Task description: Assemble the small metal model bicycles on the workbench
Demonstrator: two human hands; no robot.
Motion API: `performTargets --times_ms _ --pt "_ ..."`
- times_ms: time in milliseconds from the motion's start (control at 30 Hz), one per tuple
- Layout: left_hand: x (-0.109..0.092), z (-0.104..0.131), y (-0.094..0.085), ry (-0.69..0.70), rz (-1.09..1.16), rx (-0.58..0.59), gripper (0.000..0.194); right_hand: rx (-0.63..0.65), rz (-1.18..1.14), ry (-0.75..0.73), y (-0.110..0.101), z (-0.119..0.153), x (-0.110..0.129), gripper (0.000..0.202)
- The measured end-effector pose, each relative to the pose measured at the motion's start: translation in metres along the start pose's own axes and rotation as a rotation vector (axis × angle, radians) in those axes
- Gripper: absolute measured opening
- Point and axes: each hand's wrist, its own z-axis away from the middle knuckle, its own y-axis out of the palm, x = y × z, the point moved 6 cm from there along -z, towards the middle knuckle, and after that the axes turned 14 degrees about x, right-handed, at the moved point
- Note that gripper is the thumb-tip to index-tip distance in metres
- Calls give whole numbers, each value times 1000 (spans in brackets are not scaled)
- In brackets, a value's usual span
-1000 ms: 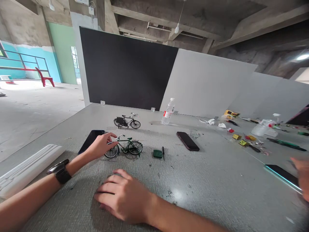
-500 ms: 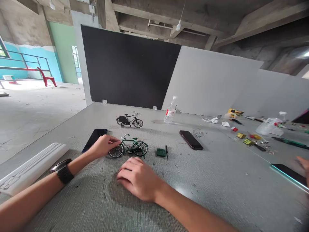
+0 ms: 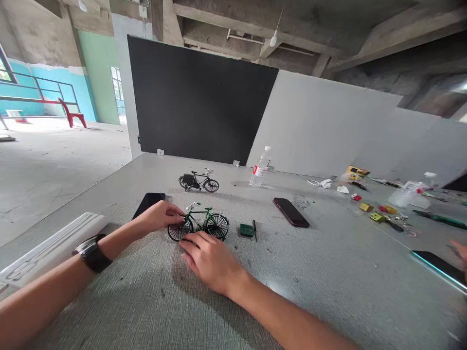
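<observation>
Daylight enters through a window (image 3: 117, 83) at ten o'clock, washing the concrete floor (image 3: 83, 146) beside it almost white, while the ceiling (image 3: 328, 29) towards one o'clock sinks into dim grey. A white glow shows at the edge between two and three o'clock. The worktop (image 3: 328, 272) carries a soft patch of glare at five o'clock, and a diffuse shadow pools under the right hand (image 3: 211, 260). The green bicycle (image 3: 202, 223) looks fairly sharp; a co-worker's hand (image 3: 460, 250) towards four o'clock blurs, and wide-angle stretching pulls at the edges.
</observation>
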Motion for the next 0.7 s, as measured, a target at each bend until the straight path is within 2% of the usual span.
performTargets --times_ms 167,267,467,700 --pt "0 3 3 -60 51 16 33 17 9 36 2 -1 0 30" --pt "0 5 5 -51 172 44 33 16 3 41 1 0 -1 29" --pt "0 11 9 -70 391 195 38 -8 5 51 -6 1 -3 34" --pt "2 13 8 -136 430 212 43 -52 67 50 -14 3 -8 32"
